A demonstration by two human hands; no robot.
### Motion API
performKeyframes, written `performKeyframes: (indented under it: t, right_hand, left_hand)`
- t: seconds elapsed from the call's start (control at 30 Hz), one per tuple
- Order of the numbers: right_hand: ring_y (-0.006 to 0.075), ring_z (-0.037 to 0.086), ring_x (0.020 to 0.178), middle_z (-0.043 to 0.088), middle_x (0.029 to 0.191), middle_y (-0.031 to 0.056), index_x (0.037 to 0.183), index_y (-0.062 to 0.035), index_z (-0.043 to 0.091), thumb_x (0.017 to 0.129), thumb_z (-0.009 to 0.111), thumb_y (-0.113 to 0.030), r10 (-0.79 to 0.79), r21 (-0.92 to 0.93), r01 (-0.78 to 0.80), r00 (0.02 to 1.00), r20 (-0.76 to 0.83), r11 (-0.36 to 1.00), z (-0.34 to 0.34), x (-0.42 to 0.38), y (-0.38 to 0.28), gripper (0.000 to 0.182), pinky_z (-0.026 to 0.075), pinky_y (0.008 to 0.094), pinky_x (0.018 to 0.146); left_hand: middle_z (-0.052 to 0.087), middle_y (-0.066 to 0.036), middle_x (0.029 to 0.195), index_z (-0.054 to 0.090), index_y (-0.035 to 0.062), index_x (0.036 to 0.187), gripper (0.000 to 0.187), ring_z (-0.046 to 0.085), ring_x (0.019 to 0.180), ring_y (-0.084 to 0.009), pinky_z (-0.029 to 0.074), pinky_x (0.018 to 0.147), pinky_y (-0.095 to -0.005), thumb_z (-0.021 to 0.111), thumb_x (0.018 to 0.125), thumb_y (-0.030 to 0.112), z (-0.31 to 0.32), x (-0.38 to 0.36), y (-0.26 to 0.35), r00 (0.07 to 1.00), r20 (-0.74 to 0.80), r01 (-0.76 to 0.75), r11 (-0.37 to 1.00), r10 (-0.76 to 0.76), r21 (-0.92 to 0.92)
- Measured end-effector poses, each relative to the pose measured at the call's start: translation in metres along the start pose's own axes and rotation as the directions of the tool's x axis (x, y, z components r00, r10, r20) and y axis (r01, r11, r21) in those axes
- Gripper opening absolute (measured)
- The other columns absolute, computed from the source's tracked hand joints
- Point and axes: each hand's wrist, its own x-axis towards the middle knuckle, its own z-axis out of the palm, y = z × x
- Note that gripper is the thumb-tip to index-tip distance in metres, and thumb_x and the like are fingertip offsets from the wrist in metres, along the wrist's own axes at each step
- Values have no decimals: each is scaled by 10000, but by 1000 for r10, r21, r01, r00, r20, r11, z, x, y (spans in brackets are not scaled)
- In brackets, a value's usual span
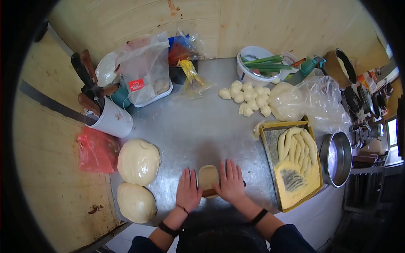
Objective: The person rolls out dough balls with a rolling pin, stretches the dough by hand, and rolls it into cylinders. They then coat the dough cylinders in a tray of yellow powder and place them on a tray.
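A flattened oval of dough lies on the metal table in front of me. Across its near end runs a brown rolling pin, mostly covered by my hands. My left hand rests flat on the pin at the left, fingers stretched forward. On the right side, my right hand lies over the pin in the same way, its thumb reaching toward the dough. Neither hand wraps its fingers round the pin. Two large smooth dough mounds, one farther and one nearer, sit left of my left hand.
Several small dough balls lie at the back beside a plastic-covered dough mass. At right, a tray holds dough strips, near a round metal pan. A white container of knives and a red bag stand left.
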Motion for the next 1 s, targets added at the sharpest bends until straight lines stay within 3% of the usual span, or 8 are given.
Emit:
performKeyframes:
  t: [0.13, 0.27, 0.6, 0.7, 0.8, 0.87, 0.93, 1.0]
  right_hand:
    - [334, 439, 1334, 483, 1398, 181, 1346, -36, 496, 815, 682, -482, -89, 40, 81, 946, 313, 996, -11, -89, -2, 718, 269, 554, 1127]
    - [324, 448, 1326, 493, 1388, 171, 1321, -64, 524, 803, 695, -490, -341, -10, 351, 916, 211, 936, 5, -98, 28, 692, 260, 554, 1132]
    - [363, 312, 1430, 366, 1520, 195, 1488, -85, 375, 823, 659, -432, -20, 34, 19, 999, 25, 999, 24, 112, 20, 802, 183, 618, 1152]
    - [365, 320, 1425, 379, 1507, 194, 1472, -95, 399, 835, 649, -394, -11, 42, 11, 1000, -1, 999, 31, 130, 21, 747, 192, 613, 1150]
    - [368, 366, 1385, 434, 1444, 188, 1408, -87, 460, 831, 658, -316, 1, 120, 6, 998, -63, 993, 27, 131, 21, 651, 228, 593, 1139]
    - [371, 406, 1349, 474, 1396, 185, 1359, -76, 499, 822, 669, -268, 14, 169, 4, 995, -103, 986, 16, 121, 20, 596, 257, 577, 1130]
    - [355, 473, 1246, 525, 1288, 157, 1278, -61, 541, 808, 682, -219, 50, 357, 20, 982, -185, 934, -1, 91, 20, 516, 315, 544, 1091]
    - [352, 513, 1142, 542, 1203, 150, 1217, -49, 562, 792, 694, -208, 75, 444, -8, 988, -134, 896, -17, 51, 19, 473, 382, 509, 996]
  left_hand:
    - [284, -292, 1544, 277, -62, 1489, 815, 273, 1449, -419, 223, 1178, -527, 632, 864, 322, -4, -70, 13, 971, 189, -123, 985, 144, -119]
    - [287, -263, 1556, 271, -53, 1496, 834, 270, 1460, -388, 205, 1180, -539, 643, 857, 333, -32, -61, 23, 928, 321, -195, 981, 190, -15]
    - [621, -69, 1160, 642, 112, 1123, 349, 579, 1093, -293, 404, 972, -500, 683, 790, 207, -30, 94, -32, 937, -262, -234, 972, 231, 22]
    - [628, -63, 1166, 651, 124, 1060, 265, 599, 1052, -246, 473, 863, -412, 663, 802, 186, -30, 89, -21, 746, 228, -623, 777, 626, -94]
    - [629, -20, 1158, 639, 143, 1112, 285, 608, 1040, -201, 475, 850, -415, 611, 830, 180, -25, 95, 10, 632, -7, -775, 632, 775, 24]
    - [624, -3, 1122, 625, 135, 1153, 314, 599, 1079, -180, 467, 947, -411, 574, 847, 187, -22, 92, 11, 654, 23, -756, 654, 756, -7]
    - [615, -16, 1073, 627, 121, 1121, 287, 578, 1098, -199, 444, 999, -413, 559, 849, 178, -32, 94, 21, 653, 547, -671, 736, 524, 96]
    - [615, -21, 1050, 624, 113, 1095, 261, 584, 1063, -209, 451, 978, -416, 560, 851, 181, -28, 100, 14, 599, 517, -739, 671, 611, 63]
